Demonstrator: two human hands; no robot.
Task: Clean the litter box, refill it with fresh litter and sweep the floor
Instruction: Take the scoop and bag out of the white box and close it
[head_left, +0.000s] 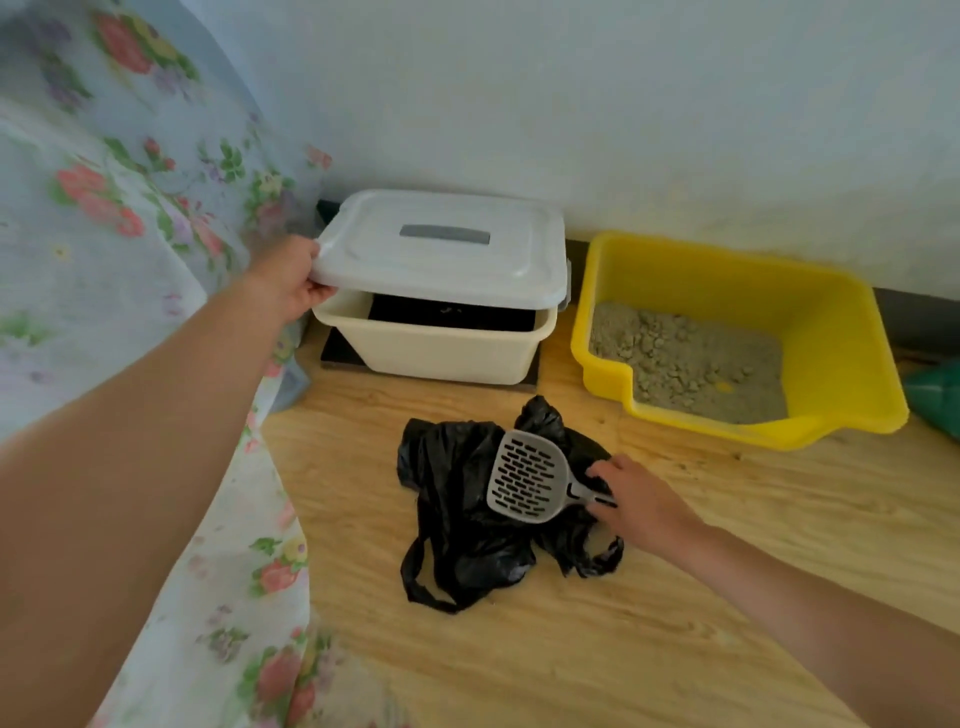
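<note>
Setup step: tools being laid out, scooping not yet begun.

Left hand (291, 280) is pinching the white lid (441, 244), tilting it above the cream bin (441, 353). Right hand (641, 501) is closing on the grey scoop (527, 475) handle atop the black bag (467, 519); yellow litter box (831, 332), clumped litter inside, is sitting rightward on the floor. Next, likely: carry the scoop to it.

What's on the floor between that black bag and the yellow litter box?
Nothing: the head camera shows only bare wooden floor between the black bag and the yellow litter box. The scoop lies on the bag itself.
</note>
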